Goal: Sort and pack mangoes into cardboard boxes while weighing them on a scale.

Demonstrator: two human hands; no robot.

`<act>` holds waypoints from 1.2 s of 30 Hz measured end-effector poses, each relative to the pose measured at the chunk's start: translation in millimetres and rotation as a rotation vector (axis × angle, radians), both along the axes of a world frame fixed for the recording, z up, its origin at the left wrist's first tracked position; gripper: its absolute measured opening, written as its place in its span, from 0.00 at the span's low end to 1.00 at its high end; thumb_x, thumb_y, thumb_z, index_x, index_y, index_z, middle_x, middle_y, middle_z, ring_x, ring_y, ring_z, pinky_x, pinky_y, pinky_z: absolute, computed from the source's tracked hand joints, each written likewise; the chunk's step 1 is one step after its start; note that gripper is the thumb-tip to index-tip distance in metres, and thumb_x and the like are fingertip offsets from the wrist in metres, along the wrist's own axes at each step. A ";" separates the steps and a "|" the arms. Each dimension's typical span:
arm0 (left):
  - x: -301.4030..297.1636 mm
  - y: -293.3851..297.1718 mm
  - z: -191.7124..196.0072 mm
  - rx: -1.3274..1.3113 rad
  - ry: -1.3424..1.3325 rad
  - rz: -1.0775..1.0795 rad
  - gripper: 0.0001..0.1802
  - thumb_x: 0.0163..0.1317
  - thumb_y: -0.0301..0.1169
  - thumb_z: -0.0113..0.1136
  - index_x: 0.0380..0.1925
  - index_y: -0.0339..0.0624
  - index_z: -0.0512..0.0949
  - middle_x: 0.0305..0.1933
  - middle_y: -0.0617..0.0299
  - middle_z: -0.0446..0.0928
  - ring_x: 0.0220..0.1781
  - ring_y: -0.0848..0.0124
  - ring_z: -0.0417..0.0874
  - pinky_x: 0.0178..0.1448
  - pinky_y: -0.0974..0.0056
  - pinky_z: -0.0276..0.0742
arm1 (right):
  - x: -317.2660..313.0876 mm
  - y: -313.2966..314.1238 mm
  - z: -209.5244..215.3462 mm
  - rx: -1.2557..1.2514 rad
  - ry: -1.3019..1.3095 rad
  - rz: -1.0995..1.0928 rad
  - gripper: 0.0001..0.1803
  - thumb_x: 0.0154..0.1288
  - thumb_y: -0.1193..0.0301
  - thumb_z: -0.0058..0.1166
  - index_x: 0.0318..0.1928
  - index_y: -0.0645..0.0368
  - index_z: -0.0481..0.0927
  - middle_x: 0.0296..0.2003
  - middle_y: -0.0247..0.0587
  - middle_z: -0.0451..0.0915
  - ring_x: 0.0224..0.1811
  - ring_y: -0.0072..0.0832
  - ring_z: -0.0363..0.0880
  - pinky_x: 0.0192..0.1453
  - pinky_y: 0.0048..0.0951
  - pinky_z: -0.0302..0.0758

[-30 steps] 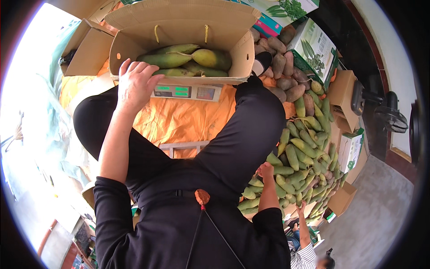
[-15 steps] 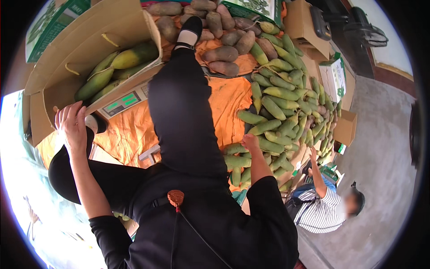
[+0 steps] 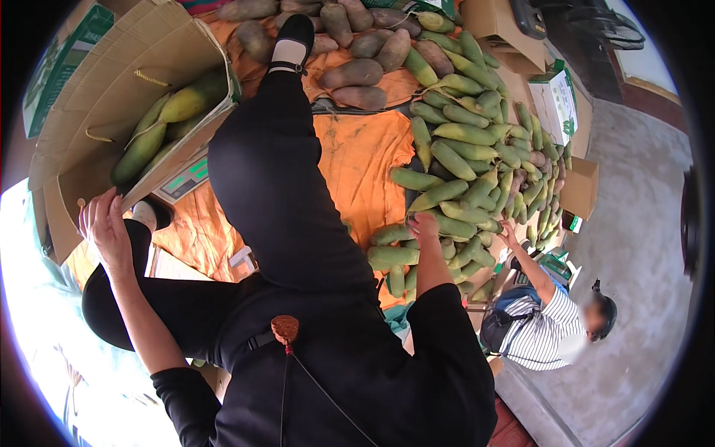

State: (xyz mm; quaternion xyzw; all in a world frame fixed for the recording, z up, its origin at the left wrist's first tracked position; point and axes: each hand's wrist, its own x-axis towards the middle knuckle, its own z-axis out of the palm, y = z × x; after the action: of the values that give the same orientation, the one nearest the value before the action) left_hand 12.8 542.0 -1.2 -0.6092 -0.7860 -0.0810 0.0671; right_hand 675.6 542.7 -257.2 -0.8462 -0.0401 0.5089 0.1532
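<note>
My left hand (image 3: 106, 232) is at the near side of an open cardboard box (image 3: 82, 97), its fingers bent over the edge. Inside the box lie several long green radishes (image 3: 153, 138). A large heap of green radishes (image 3: 465, 134) spreads to the right of my legs. At the heap's near left edge is my right hand (image 3: 424, 226), closed at the end of a green radish (image 3: 453, 226); its fingertips are partly hidden.
A scale with a lit green display (image 3: 186, 179) sits beside the box. Purplish-brown radishes (image 3: 354, 73) lie beyond on an orange sheet (image 3: 365, 156). To the right, a co-worker in a striped shirt (image 3: 540, 328) reaches a hand (image 3: 509, 235) into the heap. Cartons (image 3: 579, 188) and a fan (image 3: 607, 28) stand farther off.
My right hand has moved slightly right, onto the radishes. The co-worker's hand has come down to the heap. My left hand stays at the box edge; the view has shifted a little.
</note>
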 end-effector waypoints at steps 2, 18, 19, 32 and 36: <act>0.1 -0.8 0.3 -0.004 0.002 0.015 0.11 0.66 0.33 0.52 0.41 0.40 0.81 0.41 0.58 0.80 0.49 0.58 0.77 0.62 0.55 0.65 | 0.9 10.6 5.3 0.095 -0.005 -0.161 0.16 0.64 0.73 0.51 0.53 0.50 0.72 0.44 0.33 0.76 0.42 0.33 0.78 0.42 0.39 0.75; 10.7 10.4 5.1 0.112 -0.097 0.068 0.08 0.59 0.30 0.58 0.35 0.40 0.81 0.37 0.58 0.79 0.48 0.61 0.78 0.67 0.53 0.60 | 45.0 54.5 -30.2 -0.038 -0.194 -0.336 0.25 0.55 0.49 0.65 0.46 0.49 0.74 0.35 0.33 0.71 0.35 0.28 0.70 0.39 0.34 0.72; 10.5 10.7 5.5 0.108 -0.100 0.068 0.08 0.59 0.31 0.58 0.35 0.40 0.81 0.37 0.58 0.79 0.48 0.61 0.78 0.67 0.53 0.60 | 40.0 57.4 -33.2 -0.040 -0.188 -0.324 0.25 0.55 0.49 0.65 0.46 0.49 0.74 0.35 0.33 0.71 0.35 0.28 0.70 0.39 0.34 0.72; 7.9 9.1 10.6 0.161 -0.149 0.108 0.08 0.59 0.33 0.59 0.34 0.42 0.81 0.36 0.62 0.79 0.48 0.63 0.78 0.66 0.52 0.59 | -56.3 94.6 29.8 0.228 0.067 -0.491 0.33 0.60 0.45 0.56 0.58 0.52 0.70 0.60 0.33 0.66 0.63 0.30 0.62 0.64 0.45 0.55; 6.3 8.7 8.5 0.211 -0.188 0.106 0.08 0.59 0.34 0.59 0.33 0.43 0.81 0.35 0.63 0.79 0.47 0.63 0.78 0.66 0.51 0.60 | -76.5 83.4 44.4 0.401 0.240 -0.379 0.29 0.62 0.51 0.58 0.57 0.54 0.70 0.56 0.34 0.70 0.60 0.31 0.66 0.61 0.46 0.59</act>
State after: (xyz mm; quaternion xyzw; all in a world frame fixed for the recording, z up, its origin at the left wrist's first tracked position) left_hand 19.1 550.7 7.2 -0.5462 -0.8070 -0.2162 0.0609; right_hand 599.1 626.1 -212.8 -0.7253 0.0374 0.5495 0.4130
